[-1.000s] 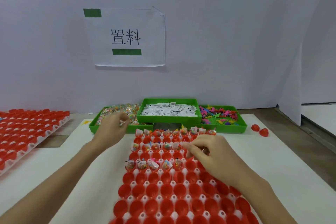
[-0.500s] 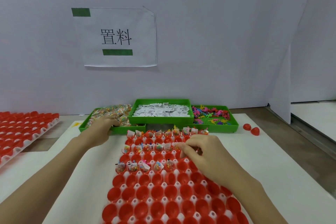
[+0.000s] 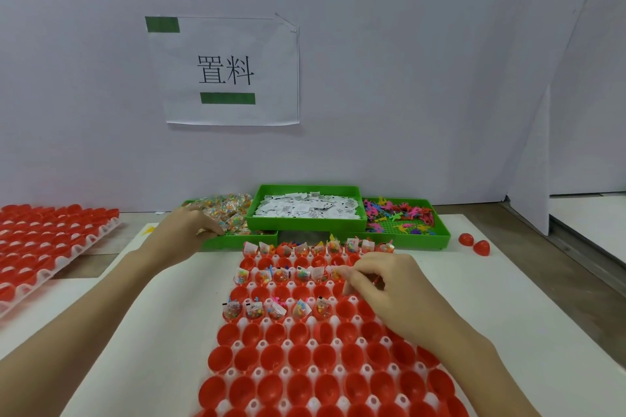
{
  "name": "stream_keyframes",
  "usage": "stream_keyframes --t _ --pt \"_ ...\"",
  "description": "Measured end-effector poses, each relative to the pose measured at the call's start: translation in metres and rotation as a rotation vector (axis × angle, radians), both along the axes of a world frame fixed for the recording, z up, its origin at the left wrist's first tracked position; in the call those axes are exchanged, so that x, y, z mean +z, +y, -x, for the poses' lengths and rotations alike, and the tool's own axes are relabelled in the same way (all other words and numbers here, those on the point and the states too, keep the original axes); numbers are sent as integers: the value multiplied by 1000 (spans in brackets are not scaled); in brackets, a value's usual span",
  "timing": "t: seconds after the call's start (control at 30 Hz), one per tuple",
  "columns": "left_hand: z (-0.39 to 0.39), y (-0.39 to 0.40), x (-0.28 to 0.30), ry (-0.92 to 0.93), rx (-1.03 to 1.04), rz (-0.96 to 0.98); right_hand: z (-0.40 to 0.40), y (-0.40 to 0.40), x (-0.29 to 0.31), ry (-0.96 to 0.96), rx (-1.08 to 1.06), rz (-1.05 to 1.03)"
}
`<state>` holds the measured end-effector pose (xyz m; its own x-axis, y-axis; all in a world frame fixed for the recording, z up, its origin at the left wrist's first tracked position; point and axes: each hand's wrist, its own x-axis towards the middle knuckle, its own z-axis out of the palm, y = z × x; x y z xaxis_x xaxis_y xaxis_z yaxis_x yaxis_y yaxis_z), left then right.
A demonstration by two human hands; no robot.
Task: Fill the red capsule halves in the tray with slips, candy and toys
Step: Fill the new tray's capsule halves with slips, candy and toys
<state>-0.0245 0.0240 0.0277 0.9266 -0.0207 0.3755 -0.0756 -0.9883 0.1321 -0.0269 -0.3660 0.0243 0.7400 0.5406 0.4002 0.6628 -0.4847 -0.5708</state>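
Observation:
A white tray (image 3: 285,345) in front of me holds rows of red capsule halves (image 3: 298,359). The far, third and fifth rows carry slips, candy and toys (image 3: 254,310); the near rows look empty. My right hand (image 3: 386,294) hovers over the tray's right side at the third row and pinches a white slip (image 3: 349,288) with a small bit of colour beside it. My left hand (image 3: 189,230) reaches into the green candy bin (image 3: 237,241), fingers curled down onto the candy packets (image 3: 230,210).
The green slip bin (image 3: 305,226) stands raised in the middle, and the green toy bin (image 3: 406,240) sits to its right. Two loose red capsule halves (image 3: 474,244) lie further right. A second tray of red halves (image 3: 50,234) sits at the left. A white partition (image 3: 528,179) stands at the right.
My left hand has gone forward from above the table into the candy bin. My right hand stays over the same spot of the tray, still pinching.

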Motion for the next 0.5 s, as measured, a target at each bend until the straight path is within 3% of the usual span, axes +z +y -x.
stream_keyframes --t 0.07,0.23,0.37,0.5 --pt "6 -9 -3 -96 22 95 0 -1 0 3 -3 7" --pt "35 -51 -16 -308 99 550 -1 -3 3 -6 -22 6" --pt "68 -87 -25 -268 7 874 -3 -5 4 -16 -32 -12" --pt "89 -110 -22 -245 -99 1008 -6 -9 5 -27 -45 -22"
